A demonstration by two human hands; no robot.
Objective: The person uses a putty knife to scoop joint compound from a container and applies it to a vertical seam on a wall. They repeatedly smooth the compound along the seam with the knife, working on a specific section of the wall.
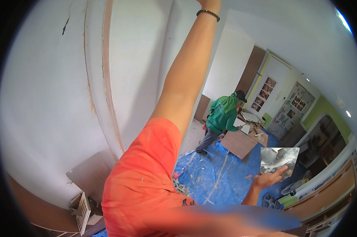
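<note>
My left arm is stretched high overhead with a dark bead bracelet at the wrist. Only the base of my left hand [210, 4] shows at the top edge; its fingers and anything in them are cut off. Low on the right, my right hand [267, 180] grips the lower edge of a square putty board [280, 158], fingertips lying over its face. Grey and whitish smears cover the board. An orange short sleeve covers my left shoulder. A blurred oval hides part of the lower picture.
A pale wall [135, 59] with a brownish vertical strip rises close on the left. Blue sheeting [210, 177] covers the floor. Farther off, a person in green [222, 114] leans over a work table [238, 145]. A loose panel [89, 170] leans at lower left.
</note>
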